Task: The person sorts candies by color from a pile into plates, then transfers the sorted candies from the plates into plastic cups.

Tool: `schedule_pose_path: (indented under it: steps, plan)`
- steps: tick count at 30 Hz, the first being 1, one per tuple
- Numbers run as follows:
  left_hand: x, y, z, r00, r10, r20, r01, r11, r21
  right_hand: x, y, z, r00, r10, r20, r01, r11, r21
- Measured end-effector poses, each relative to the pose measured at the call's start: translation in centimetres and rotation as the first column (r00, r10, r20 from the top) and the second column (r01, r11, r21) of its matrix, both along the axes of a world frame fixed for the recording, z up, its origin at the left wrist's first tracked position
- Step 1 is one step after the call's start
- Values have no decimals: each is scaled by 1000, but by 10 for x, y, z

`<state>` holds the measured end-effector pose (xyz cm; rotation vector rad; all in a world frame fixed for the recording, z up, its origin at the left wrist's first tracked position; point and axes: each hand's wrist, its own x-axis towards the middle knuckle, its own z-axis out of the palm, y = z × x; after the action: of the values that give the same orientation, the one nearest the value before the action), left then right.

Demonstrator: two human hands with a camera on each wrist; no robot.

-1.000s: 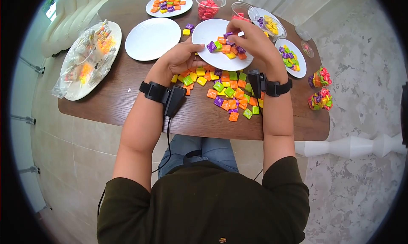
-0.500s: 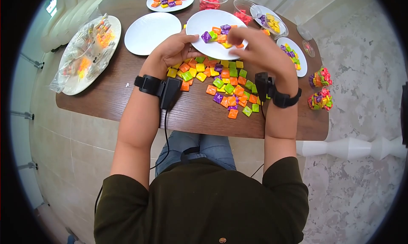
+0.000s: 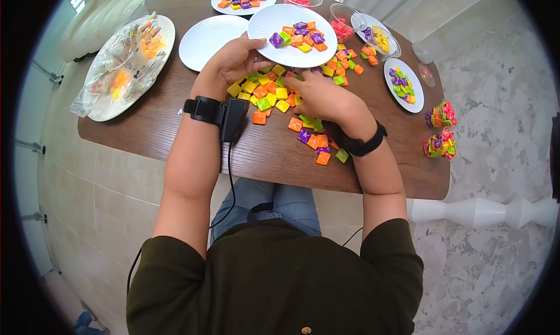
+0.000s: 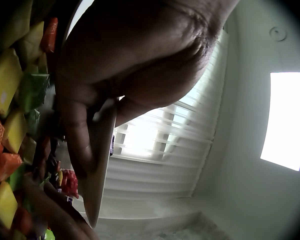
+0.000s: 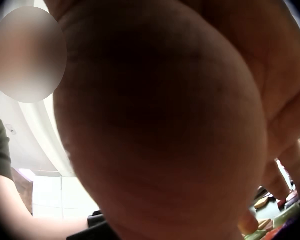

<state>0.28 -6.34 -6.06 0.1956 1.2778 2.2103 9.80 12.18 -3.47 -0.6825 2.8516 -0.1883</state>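
Observation:
My left hand (image 3: pixel 234 62) grips the near-left rim of a white plate (image 3: pixel 265 23), thumb on top and fingers below. Several wrapped square candies (image 3: pixel 300 34) in purple, green, orange and yellow lie on it. In the left wrist view the hand (image 4: pixel 135 60) pinches the edge-on plate (image 4: pixel 101 165) above loose candies (image 4: pixel 4 82). My right hand (image 3: pixel 332 99) is low over the candy pile (image 3: pixel 268 93), below the plate, its fingers spread at the candies; fingertips are partly hidden. The right wrist view is mostly filled by that hand (image 5: pixel 165 115), with candies at lower right.
An empty white plate (image 3: pixel 201 40) stands behind the left hand. At far left, an oval plate (image 3: pixel 102 107) bears a plastic bag. Candy plates and clear tubs (image 3: pixel 341 27) stand at the back and right; two filled cups (image 3: pixel 440 145) stand at the right edge.
My right hand has left the candies on the plate and moved down to the pile. The held plate has shifted slightly up and left, still in my left hand.

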Motion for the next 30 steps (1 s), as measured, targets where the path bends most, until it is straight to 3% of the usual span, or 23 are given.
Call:
schedule_pose_path:
  steps: [2,5,8,23,26,30]
  plan:
    - [1,-1,1,999,-22,-23,23,1000,9,-9,5,-7,998,63,-2,-63,998,24]
    - [-4,0,-7,999,-48,-24,48,999,-1,-4,-3,10,990,23,142,-32,998,59]
    - [-6,0,-9,999,-48,-10,48,999,-10,-3,0,8,987,14,158,-23,998,60]
    - [-3,3,-6,998,-54,18,55,997,-54,1,-1,-3,998,18,-58,-15,999,50]
    - [-2,3,-5,998,-54,23,55,997,-58,5,0,0,996,88,-26,-87,995,52]
    - [-2,7,-10,997,-73,34,74,996,-47,15,3,36,991,132,15,-131,989,-73]
